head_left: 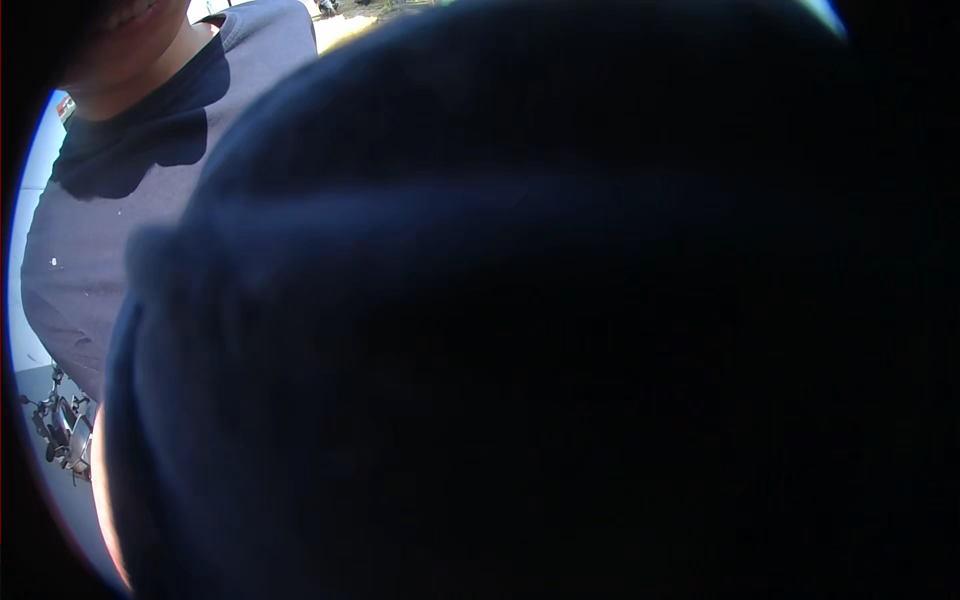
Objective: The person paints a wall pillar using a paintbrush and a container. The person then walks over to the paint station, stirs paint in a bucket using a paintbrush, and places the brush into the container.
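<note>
Mostly dark blue cloth (520,350) covers the view.

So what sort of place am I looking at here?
Hard to say: dark blue fabric right at the lens blocks most of the view. Sunlit ground at the top edge and a small parked two-wheeler on pale pavement hint at outdoors. A person's grey shirt fills the left.

Dark blue cloth (520,330), grey-shirted person (90,240)
</note>
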### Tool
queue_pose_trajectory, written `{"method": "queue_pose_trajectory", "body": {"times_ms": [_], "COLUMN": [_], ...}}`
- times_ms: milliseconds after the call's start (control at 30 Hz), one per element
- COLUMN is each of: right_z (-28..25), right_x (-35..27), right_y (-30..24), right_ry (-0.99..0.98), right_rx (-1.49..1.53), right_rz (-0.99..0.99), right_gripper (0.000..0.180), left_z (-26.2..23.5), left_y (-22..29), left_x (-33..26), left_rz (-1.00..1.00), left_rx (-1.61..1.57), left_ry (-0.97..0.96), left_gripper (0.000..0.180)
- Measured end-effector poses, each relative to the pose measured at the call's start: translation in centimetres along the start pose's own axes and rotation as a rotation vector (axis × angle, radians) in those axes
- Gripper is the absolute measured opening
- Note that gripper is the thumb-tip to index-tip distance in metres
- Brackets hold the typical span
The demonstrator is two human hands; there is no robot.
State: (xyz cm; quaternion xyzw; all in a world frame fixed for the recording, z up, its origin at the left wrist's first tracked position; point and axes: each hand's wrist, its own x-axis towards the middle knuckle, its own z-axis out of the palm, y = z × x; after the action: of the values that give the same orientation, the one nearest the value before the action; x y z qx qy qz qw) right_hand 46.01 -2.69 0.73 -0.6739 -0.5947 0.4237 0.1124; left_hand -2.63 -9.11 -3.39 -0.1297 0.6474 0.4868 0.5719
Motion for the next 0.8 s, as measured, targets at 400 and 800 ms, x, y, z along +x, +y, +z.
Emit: {"method": "queue_pose_trajectory", "body": {"times_ms": [400, 800], "right_z": [-1.8, -1.3], "right_x": [-0.1, 0.8], "right_y": [-1.5, -2.9], "right_ry": [-0.037, -0.069], "right_rx": [-0.003, -0.087], "right_rz": [0.136, 0.068], "right_gripper": [0.05, 0.038], "left_z": [0.0, -0.6], "left_y": [-1.0, 0.4], "left_x": [-0.5, -1.3], "left_rz": [-0.006, 0.007], "left_rx": [-0.029, -0.03], "left_ry": [0.005, 0.059], "left_gripper": [0.074, 0.07]}}
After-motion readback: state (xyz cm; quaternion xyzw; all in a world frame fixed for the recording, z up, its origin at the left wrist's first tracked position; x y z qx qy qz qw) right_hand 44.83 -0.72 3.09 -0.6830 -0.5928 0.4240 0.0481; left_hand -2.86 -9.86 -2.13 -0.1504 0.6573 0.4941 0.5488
